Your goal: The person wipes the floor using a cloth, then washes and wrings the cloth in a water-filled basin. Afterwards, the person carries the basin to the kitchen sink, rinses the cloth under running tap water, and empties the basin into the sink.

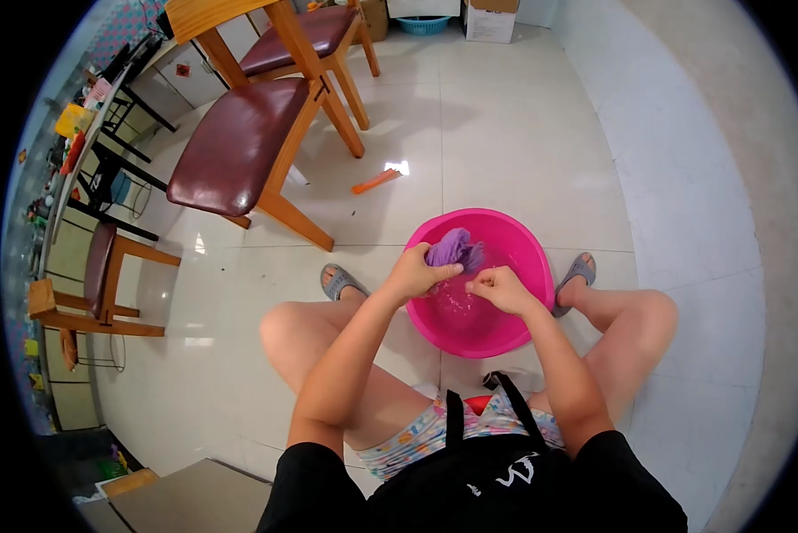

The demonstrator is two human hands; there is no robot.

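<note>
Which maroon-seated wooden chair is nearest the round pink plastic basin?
The brown wooden chair that looks largest: one leg stands closest to the pink basin. The second chair is behind it; the third chair, farther left.

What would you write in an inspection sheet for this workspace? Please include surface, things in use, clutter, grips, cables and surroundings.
Surface: pale, glossy tiled floor.
Job's things: pink basin on the floor; purple bundle, soft and crumpled, held over it.
Clutter: orange object lying on the floor beyond the basin, towards the chairs.
Grips: left grip holds the bundle; right grip is over the basin, fingertips drawn together, whether on anything is unclear.
Cables: nothing seen around the basin.
Surroundings: wooden chairs with dark red seats, left; pale wall, right; blue basket at the far end.
</note>
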